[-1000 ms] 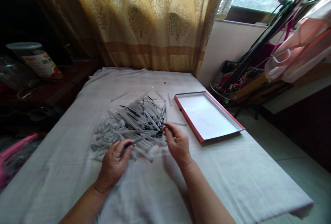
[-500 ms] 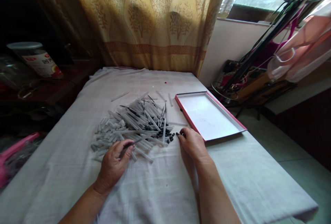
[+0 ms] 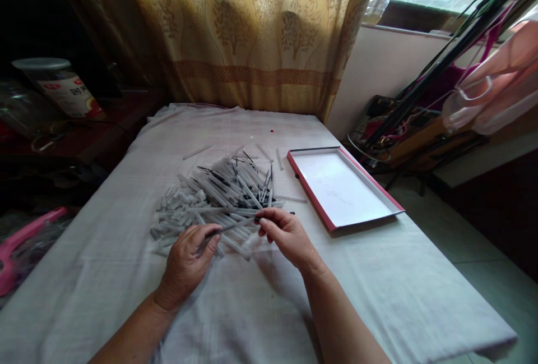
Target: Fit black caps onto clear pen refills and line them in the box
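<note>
A: What surrounds the grip?

B: Beneath it, a cloth-covered table (image 3: 399,296); to its right, a shallow red-edged tray (image 3: 310,193); beyond it and leftward, a pile of pale tubes (image 3: 227,184).

A: And the grip itself?

B: The left hand (image 3: 187,257) is closed on a slender dark rod (image 3: 235,225), which spans the gap between the hands; the right hand (image 3: 292,240) pinches a small black piece (image 3: 257,219) at the rod's far end (seated or merely touching, one cannot tell).

A: How far along?

B: One joining appears under way; many tubes lie loose, so much seemingly remains.
</note>
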A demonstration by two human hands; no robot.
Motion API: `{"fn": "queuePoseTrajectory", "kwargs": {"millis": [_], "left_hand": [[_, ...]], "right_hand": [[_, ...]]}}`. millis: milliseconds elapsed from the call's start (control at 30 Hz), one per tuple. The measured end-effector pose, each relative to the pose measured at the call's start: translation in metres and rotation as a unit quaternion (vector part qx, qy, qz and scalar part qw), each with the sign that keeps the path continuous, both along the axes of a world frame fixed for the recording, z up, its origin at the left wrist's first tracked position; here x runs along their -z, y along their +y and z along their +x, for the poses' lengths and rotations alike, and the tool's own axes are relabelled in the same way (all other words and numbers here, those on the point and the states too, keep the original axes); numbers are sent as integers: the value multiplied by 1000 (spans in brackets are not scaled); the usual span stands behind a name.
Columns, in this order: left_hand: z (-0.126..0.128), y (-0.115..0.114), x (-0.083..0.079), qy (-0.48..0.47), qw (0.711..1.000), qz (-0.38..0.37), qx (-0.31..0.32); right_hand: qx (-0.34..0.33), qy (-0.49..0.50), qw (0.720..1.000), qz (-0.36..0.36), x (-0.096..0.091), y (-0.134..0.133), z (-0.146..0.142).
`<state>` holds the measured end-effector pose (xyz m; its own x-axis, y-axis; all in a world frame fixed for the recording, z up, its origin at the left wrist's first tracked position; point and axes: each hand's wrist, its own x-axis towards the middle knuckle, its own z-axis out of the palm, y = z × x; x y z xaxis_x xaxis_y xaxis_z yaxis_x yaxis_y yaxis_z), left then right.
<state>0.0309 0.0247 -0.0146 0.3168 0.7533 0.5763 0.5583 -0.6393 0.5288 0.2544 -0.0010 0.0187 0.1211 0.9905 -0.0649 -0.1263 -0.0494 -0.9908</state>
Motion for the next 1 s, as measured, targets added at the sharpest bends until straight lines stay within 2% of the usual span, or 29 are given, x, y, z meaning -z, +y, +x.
{"fn": "queuePoseTrajectory", "kwargs": {"millis": [700,833,1000], "left_hand": [[0,0,2,14,999,30,9],[0,1,4,9,999,31,15],[-2,1,4,2,999,40,29]], "right_hand": [[-7,-103,991,84,15,1,2],[-4,-190,971,143,15,1,6],[8,-325,923,207,16,2,7]]}}
